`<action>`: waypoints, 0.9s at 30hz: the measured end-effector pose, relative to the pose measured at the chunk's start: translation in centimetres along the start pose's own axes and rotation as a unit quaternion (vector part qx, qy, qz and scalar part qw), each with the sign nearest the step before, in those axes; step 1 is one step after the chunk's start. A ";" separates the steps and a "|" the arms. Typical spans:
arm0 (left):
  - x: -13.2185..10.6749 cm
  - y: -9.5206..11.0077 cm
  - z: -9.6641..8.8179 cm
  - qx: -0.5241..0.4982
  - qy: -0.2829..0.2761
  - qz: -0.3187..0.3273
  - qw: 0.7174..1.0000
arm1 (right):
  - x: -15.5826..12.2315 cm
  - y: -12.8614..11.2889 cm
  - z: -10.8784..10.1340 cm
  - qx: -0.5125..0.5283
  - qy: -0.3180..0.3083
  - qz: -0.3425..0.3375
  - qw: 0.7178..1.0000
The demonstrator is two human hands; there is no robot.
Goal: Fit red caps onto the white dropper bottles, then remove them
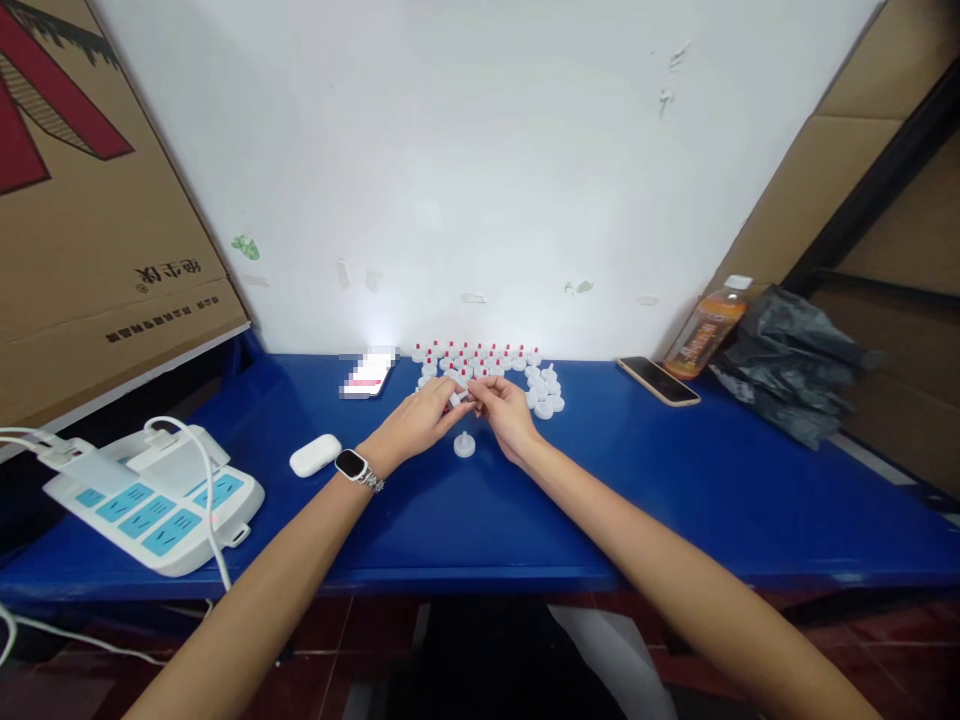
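My left hand, with a watch on its wrist, and my right hand meet above the middle of the table. Fingers are closed on both, the right in a pinch. A small white piece with a bit of red beside it shows under the left fingers; its kind is hidden. One white nozzle cap without a red tip stands upright just in front of the hands. Behind them, white nozzle caps with red tips stand in rows by the wall. More plain white nozzle caps lie clustered right of my right hand.
A power strip with plugged chargers and cables lies at left on the blue table. Near it are a white case and a lit phone. At right are a dark phone, an orange drink bottle and a black bag.
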State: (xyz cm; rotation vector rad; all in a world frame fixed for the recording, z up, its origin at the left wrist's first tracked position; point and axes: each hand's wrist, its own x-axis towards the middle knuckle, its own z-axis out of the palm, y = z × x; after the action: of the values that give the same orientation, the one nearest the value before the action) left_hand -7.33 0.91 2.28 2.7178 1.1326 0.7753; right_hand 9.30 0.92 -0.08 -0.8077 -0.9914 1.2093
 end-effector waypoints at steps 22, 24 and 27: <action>0.4 0.6 -0.4 -0.200 0.019 -0.025 0.979 | -1.6 -1.5 0.6 -0.005 -0.117 0.042 0.992; 0.6 0.6 -1.1 -0.229 0.016 -0.031 0.973 | -2.2 -0.9 1.4 -0.003 -0.135 0.051 0.989; 1.1 0.6 -1.1 -0.301 0.056 -0.063 0.950 | -2.3 -0.2 2.6 0.020 -0.101 0.019 0.994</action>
State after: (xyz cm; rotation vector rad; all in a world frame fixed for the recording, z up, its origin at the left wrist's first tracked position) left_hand -6.90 1.12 3.85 2.0992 0.8862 1.0570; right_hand 6.83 -1.38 0.64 -0.6848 -1.1159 1.3603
